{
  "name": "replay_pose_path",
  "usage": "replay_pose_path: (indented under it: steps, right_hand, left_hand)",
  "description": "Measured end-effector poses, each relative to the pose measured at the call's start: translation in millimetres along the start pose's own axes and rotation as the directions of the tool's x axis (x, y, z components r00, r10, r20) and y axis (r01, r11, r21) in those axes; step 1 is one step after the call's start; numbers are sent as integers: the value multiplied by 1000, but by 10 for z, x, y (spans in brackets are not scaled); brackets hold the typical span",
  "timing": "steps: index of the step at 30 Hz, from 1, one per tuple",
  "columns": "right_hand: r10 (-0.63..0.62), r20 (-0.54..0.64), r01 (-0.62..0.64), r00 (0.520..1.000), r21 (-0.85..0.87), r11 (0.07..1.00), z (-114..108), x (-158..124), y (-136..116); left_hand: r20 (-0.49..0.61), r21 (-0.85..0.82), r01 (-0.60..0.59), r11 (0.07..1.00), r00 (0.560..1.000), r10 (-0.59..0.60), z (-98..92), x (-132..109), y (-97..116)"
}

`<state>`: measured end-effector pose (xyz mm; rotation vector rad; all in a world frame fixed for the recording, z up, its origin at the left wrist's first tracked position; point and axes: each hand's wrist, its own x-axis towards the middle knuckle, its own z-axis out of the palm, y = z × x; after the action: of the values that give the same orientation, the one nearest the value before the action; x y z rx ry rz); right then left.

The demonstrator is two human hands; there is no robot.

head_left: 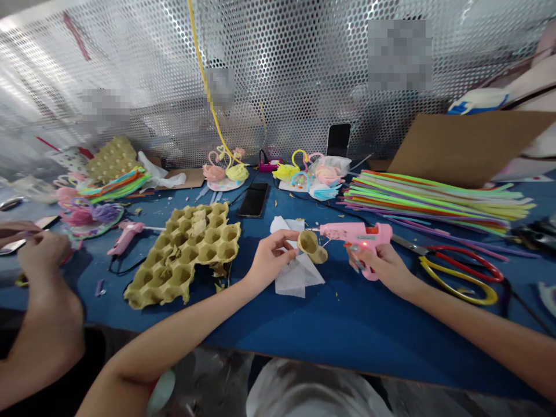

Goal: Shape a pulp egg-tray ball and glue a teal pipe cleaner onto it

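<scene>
My left hand (270, 259) pinches a small cup cut from egg-carton card (309, 243), holding it over a white paper sheet (295, 272) on the blue table (330, 313). In my right hand (382, 266) is a pink hot-glue gun (356, 234), gripped by its handle. Its nozzle points left and almost touches the card cup. A second card piece (320, 255) lies against the cup.
A torn yellow egg carton (186, 249) lies to the left, with a black phone (253, 200) behind it. Pipe cleaners (434, 200), scissors (460, 272), another pink glue gun (125, 234) and finished pipe-cleaner figures (226, 168) sit around. Another person's hands (39, 255) work at far left.
</scene>
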<state>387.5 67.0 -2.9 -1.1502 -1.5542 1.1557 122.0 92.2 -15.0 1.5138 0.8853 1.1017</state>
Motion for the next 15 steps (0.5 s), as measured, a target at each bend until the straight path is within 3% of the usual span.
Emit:
replay_pose_path:
  steps: [15]
  right_hand:
    - [4, 12, -4, 1000, -8, 1000, 13, -15, -23]
  left_hand:
    - [3, 32, 20, 999, 1000, -20, 17, -1, 60]
